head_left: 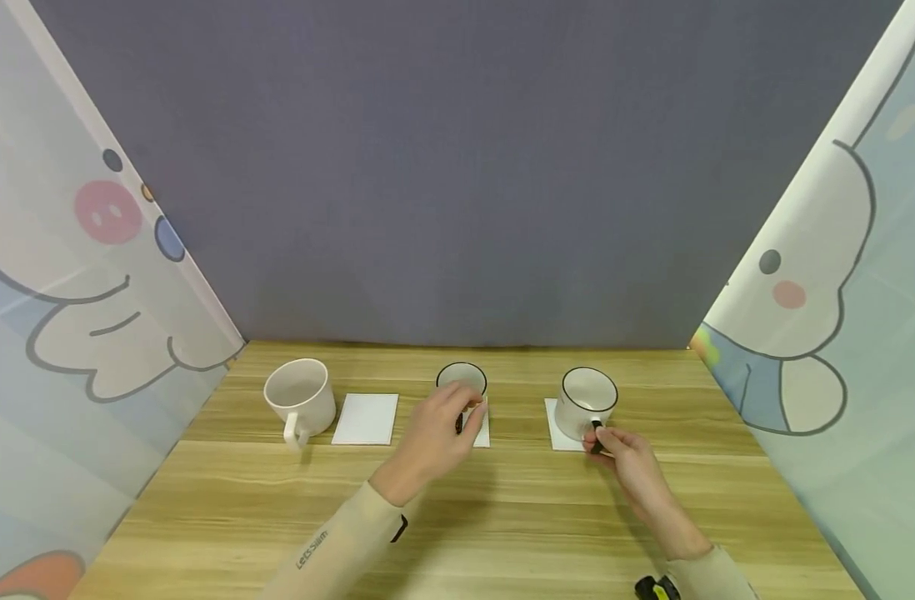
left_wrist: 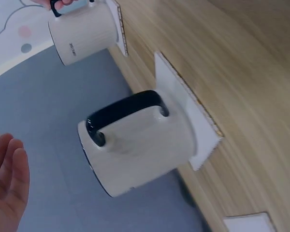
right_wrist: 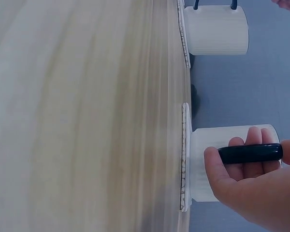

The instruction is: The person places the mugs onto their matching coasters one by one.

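Right hand [head_left: 632,467] pinches handle [right_wrist: 251,153] of right mug [head_left: 575,418], likely for control
Left hand [head_left: 437,432], fingers loose, near middle mug [left_wrist: 142,152], toward table's far edge [head_left: 517,357].

Wood-grain table [head_left: 517,521] | white mug [head_left: 315,408], left | three white coasters [head_left: 365,419], middle one probably square

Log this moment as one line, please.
right grip: holds black handle of right mug | left grip: apart from middle mug | all-white mug: on table beside bare white square
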`<state>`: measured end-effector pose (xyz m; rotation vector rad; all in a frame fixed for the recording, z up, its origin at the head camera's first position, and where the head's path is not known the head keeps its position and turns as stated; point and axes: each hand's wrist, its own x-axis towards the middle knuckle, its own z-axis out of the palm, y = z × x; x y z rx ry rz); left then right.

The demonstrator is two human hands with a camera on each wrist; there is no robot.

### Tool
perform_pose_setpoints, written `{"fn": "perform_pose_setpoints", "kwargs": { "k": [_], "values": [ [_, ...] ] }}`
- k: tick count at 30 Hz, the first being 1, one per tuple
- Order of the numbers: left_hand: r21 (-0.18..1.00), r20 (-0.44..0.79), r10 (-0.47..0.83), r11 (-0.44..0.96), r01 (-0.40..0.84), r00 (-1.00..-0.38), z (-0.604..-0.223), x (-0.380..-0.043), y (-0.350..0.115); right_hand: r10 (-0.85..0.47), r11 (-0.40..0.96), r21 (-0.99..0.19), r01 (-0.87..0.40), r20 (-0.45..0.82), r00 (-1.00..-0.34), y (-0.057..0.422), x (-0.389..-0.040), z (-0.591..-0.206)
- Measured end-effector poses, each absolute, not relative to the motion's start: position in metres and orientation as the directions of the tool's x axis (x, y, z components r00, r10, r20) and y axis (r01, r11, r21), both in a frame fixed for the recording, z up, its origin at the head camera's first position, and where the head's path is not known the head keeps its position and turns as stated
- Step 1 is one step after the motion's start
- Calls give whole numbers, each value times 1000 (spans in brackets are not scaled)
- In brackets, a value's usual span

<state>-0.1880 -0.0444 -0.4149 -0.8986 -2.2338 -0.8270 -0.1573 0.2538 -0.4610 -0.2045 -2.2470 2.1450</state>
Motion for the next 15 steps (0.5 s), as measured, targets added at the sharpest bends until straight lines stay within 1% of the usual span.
{"fn": "perform_pose_setpoints", "kwargs": {
  "k": [3, 9, 15],
  "values": [
    [330, 715, 363, 579, 746, -598, -418, -187, -51, 117, 37, -997, 73, -68, -991, 253, -158, -461],
    [348, 728, 310, 602, 719, -612, -427, -186, -65, 111, 44, -997, 68, -63, -992, 254, -158, -461],
    [328, 755, 281, 621, 712, -593, -436, -188, -78, 105, 60, -996, 73, -66, -992, 254, -157, -460]
  ]
}}
